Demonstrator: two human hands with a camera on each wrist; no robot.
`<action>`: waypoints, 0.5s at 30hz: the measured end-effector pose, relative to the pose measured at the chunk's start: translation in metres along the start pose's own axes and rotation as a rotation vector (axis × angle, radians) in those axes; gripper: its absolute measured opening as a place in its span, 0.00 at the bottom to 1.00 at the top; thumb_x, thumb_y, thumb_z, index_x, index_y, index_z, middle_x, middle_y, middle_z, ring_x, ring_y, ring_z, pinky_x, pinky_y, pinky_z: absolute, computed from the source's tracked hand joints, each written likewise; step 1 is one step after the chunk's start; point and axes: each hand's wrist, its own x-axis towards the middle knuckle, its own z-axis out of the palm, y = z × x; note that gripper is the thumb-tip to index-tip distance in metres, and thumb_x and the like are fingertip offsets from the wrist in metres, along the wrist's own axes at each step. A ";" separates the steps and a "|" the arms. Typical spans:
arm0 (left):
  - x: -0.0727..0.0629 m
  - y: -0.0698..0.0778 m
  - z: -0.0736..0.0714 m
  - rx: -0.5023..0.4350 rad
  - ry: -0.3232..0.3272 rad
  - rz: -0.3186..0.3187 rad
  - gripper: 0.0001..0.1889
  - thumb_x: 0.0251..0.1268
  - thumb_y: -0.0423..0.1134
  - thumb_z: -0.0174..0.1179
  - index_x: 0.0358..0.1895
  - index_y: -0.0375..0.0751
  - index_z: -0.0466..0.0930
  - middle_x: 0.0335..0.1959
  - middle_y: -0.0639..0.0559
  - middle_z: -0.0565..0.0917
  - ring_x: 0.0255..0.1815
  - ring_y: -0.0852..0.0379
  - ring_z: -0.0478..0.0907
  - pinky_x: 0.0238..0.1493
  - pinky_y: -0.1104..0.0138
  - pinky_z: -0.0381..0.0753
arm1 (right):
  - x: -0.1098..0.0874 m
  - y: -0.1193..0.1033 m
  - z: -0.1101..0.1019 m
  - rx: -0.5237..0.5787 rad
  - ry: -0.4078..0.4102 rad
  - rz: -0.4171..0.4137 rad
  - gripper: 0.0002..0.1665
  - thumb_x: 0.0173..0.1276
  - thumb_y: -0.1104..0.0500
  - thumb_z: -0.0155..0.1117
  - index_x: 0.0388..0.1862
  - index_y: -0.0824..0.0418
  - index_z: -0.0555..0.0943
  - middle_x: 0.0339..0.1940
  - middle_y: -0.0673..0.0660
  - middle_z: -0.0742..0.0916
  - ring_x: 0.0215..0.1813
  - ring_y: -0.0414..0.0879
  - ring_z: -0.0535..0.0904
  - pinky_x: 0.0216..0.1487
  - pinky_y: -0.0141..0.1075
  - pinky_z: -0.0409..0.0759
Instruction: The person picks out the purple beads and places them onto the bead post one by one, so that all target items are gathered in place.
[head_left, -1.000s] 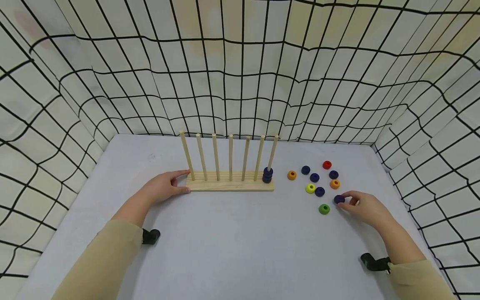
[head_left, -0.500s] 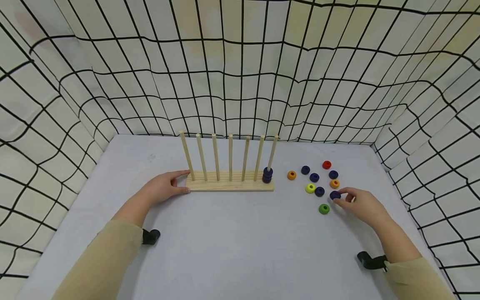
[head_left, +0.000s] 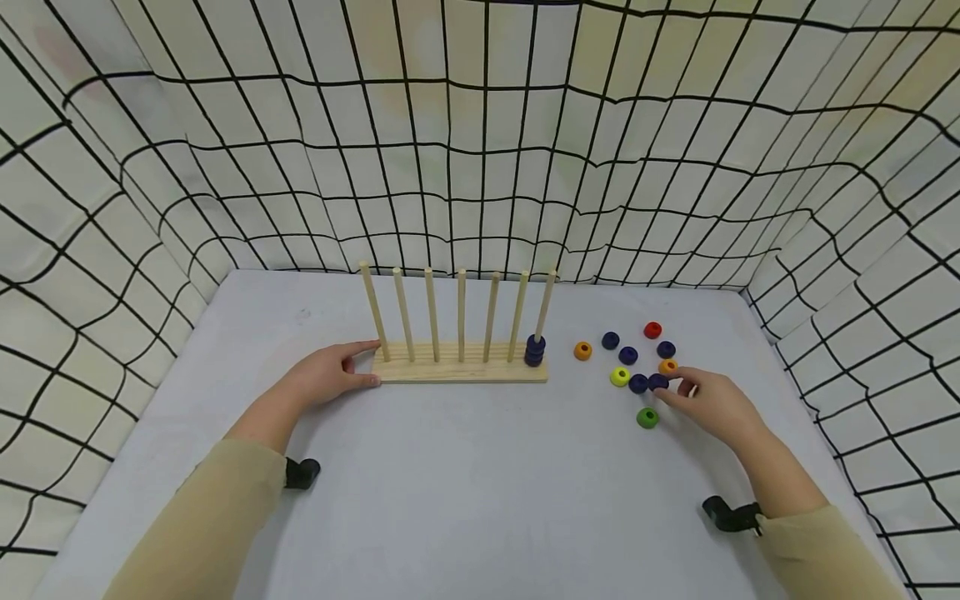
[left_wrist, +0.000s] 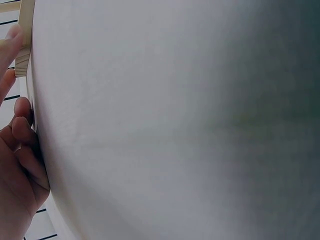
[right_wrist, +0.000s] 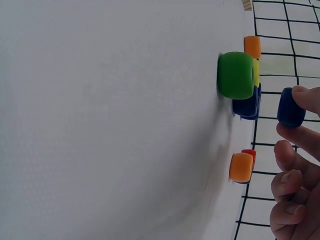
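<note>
A wooden peg rack point(head_left: 450, 372) with several upright pegs stands on the white table; blue beads point(head_left: 535, 351) are stacked on its rightmost peg. My left hand point(head_left: 324, 375) grips the left end of the rack's base between thumb and fingers; that end point(left_wrist: 22, 55) shows at the edge of the left wrist view. Between thumb and forefinger, my right hand point(head_left: 716, 406) pinches a dark blue bead point(right_wrist: 291, 107), raised off the table in the right wrist view. Below it in the head view lies a green bead point(head_left: 647, 418), with an orange bead point(head_left: 667, 367) just behind.
Loose beads lie right of the rack: a yellow one point(head_left: 619, 377), a red one point(head_left: 653, 330), another orange one point(head_left: 582, 351) and several blue ones point(head_left: 628, 356). Black netting point(head_left: 480, 150) over white walls borders the table's point(head_left: 480, 500) back and sides.
My right hand has lifted the blue bead and carried it left and a little toward the back, close over the other beads. The left hand and rack have stayed put.
</note>
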 end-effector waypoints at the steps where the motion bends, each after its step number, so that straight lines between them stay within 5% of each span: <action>1: 0.000 0.000 0.000 0.001 0.001 0.000 0.41 0.62 0.60 0.66 0.76 0.53 0.63 0.30 0.49 0.71 0.30 0.53 0.66 0.33 0.60 0.62 | 0.001 -0.001 0.001 0.005 0.005 -0.001 0.35 0.67 0.39 0.66 0.63 0.62 0.78 0.35 0.54 0.80 0.35 0.48 0.71 0.30 0.38 0.68; 15: 0.001 -0.001 0.001 0.008 0.001 -0.001 0.42 0.61 0.62 0.65 0.76 0.53 0.63 0.30 0.49 0.71 0.30 0.53 0.66 0.33 0.60 0.62 | 0.011 -0.015 0.002 0.041 0.022 -0.050 0.30 0.68 0.42 0.66 0.60 0.60 0.80 0.35 0.53 0.80 0.36 0.49 0.71 0.31 0.39 0.69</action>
